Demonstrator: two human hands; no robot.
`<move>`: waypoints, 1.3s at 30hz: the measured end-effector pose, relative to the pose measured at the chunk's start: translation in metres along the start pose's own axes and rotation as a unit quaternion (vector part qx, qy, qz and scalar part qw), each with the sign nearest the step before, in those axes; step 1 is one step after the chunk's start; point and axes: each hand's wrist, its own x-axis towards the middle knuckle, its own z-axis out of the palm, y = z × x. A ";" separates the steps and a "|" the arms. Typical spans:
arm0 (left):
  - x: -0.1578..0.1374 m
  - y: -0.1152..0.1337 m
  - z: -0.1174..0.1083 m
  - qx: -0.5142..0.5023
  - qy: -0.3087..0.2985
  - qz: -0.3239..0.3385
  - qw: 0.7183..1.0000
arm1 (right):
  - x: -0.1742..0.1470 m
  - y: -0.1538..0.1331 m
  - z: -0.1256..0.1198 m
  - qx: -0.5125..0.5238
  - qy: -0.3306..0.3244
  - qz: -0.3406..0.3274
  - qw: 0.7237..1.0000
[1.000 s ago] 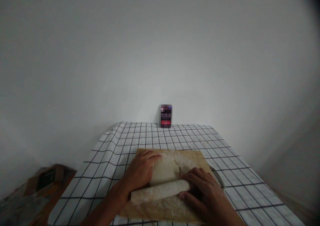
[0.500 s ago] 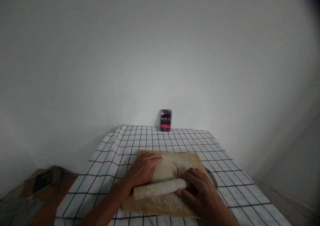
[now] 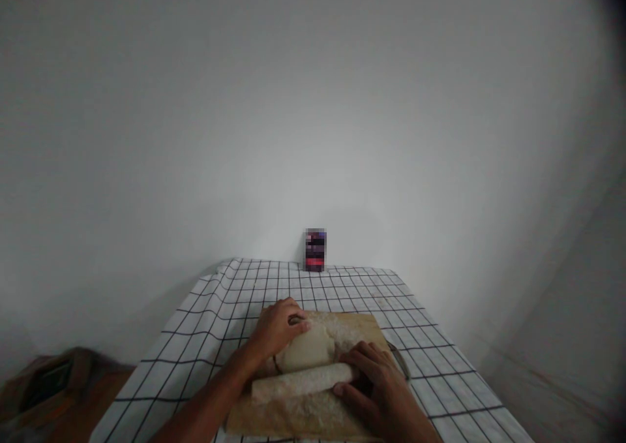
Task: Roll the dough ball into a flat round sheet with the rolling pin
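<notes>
A flat piece of pale dough (image 3: 308, 350) lies on a floured wooden board (image 3: 288, 420). My left hand (image 3: 280, 327) is at the dough's far left edge, its fingers curled and the thumb set against the rim in a pinch. In front of the dough a flour-dusted rolling pin (image 3: 298, 384) lies across the board, touching or very near the dough's near edge. My right hand (image 3: 374, 387) is wrapped round the pin's right end and hides it. The pin's left end is free.
A checked white cloth (image 3: 195, 338) covers the table. A blurred-out dark package (image 3: 315, 250) stands at the back against the white wall (image 3: 313, 104). Part of a round rim (image 3: 400, 361) shows beside the board's right edge. A brown box (image 3: 49, 384) sits low at left.
My left hand has gone from lying flat on the dough's left side to curling at its far edge. My right hand stays on the pin. The view has tilted up slightly.
</notes>
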 end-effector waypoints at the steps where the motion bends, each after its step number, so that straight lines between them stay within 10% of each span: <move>1: 0.001 0.000 0.000 -0.001 -0.002 0.003 1.000 | 0.000 -0.001 0.000 0.002 -0.002 0.002 1.000; 24: 0.000 0.019 0.000 0.047 0.012 -0.032 0.998 | -0.001 0.000 0.001 0.003 0.007 0.009 1.000; 39: 0.003 0.007 -0.003 0.009 -0.039 0.059 0.997 | -0.002 -0.006 -0.004 -0.010 0.012 -0.001 1.000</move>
